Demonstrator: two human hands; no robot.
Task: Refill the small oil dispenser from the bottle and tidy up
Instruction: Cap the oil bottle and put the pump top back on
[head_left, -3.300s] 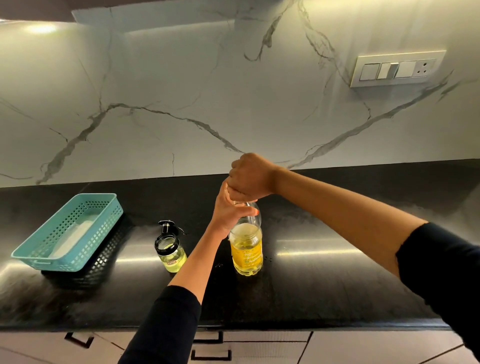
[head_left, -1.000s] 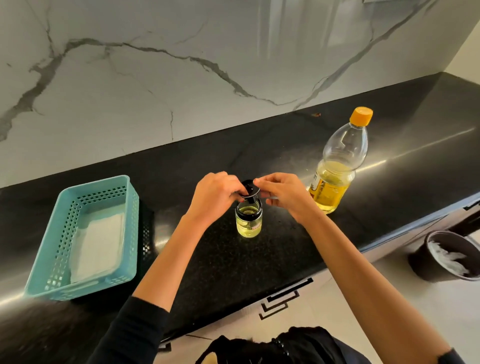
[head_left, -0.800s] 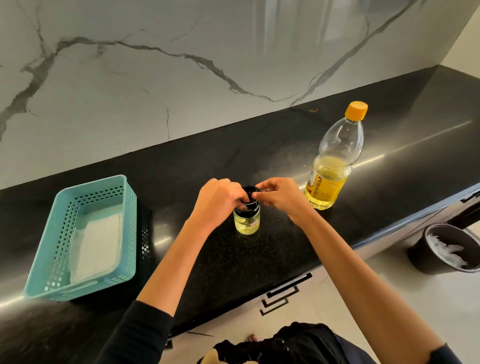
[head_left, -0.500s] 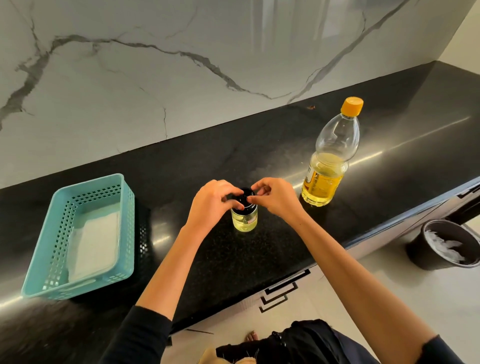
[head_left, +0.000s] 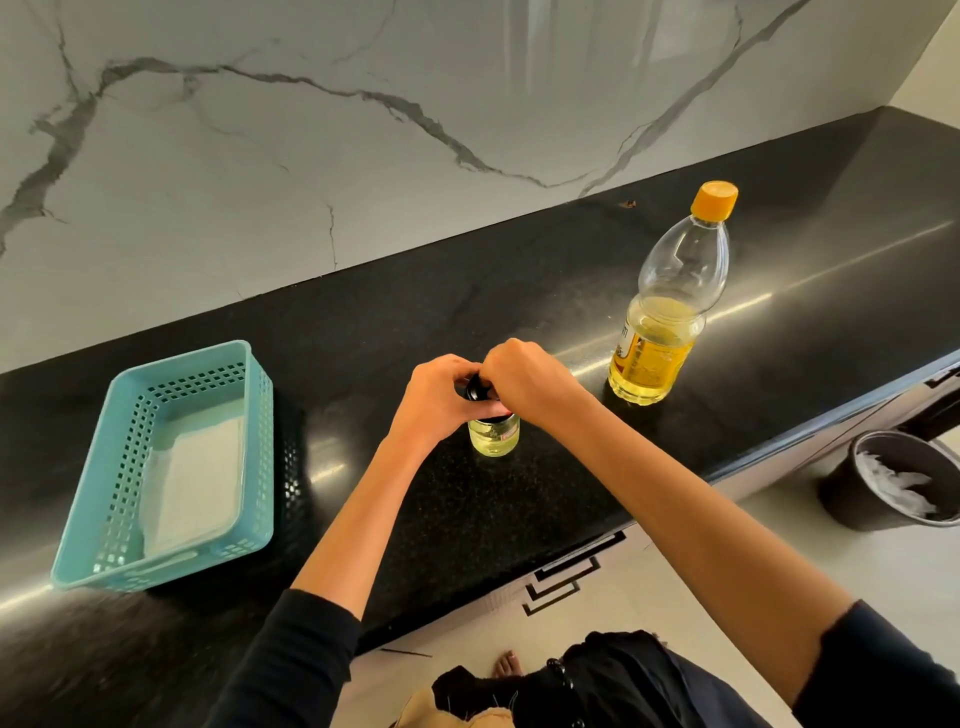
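Glass, by the look: small oil dispenser (head_left: 493, 436) stands on the black counter (head_left: 519, 291), pale oil inside. Probably light, rigid and breakable, possibly slick with oil. Best held low round the body while the black top (head_left: 475, 389) is turned. Left hand (head_left: 439, 397) and right hand (head_left: 524, 382) both curl round that top, gripping it. Count: one dispenser, one capped bottle (head_left: 660, 332) apart to its right, one teal basket (head_left: 130, 431) to its left, one bin (head_left: 857, 499) on the floor.
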